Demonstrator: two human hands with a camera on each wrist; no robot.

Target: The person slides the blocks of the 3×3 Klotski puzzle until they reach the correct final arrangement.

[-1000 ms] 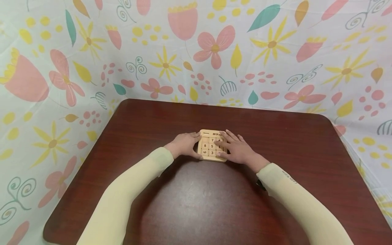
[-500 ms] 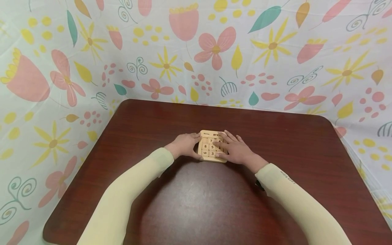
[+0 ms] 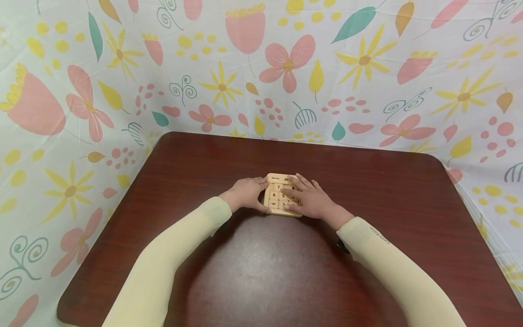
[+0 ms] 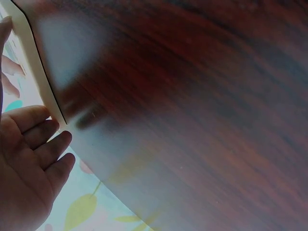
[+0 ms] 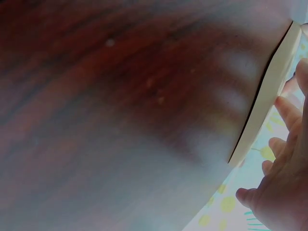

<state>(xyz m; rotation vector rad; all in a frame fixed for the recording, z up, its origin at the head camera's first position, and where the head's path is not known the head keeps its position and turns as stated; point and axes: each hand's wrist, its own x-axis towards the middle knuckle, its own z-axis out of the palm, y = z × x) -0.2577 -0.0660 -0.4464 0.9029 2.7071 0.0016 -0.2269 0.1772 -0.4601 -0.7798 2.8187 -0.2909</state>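
Observation:
A wooden number slide puzzle (image 3: pixel 274 195) lies flat on the table, with numbered square tiles in its frame. My left hand (image 3: pixel 246 193) holds its left side, the thumb at the near corner and the fingertips at the far one. Over the puzzle's right part reaches my right hand (image 3: pixel 313 200), its fingers spread and touching tiles. That hand hides part of the right column and the heading. Tile 7 (image 3: pixel 278 187) sits in the top row, partway between two columns. The wrist views catch only the pale puzzle edge (image 4: pixel 36 62) beside the hands.
A dark reddish-brown table (image 3: pixel 253 272) with rounded corners carries the puzzle. Behind it and to both sides hangs a white cloth (image 3: pixel 367 100) printed with flowers and leaves. Pale yellow sleeves (image 3: pixel 180 245) cover both arms.
Tile 7 has slid left along the top row, away from the middle column. My right hand has shifted slightly left with it. The left hand and the puzzle frame have hardly moved.

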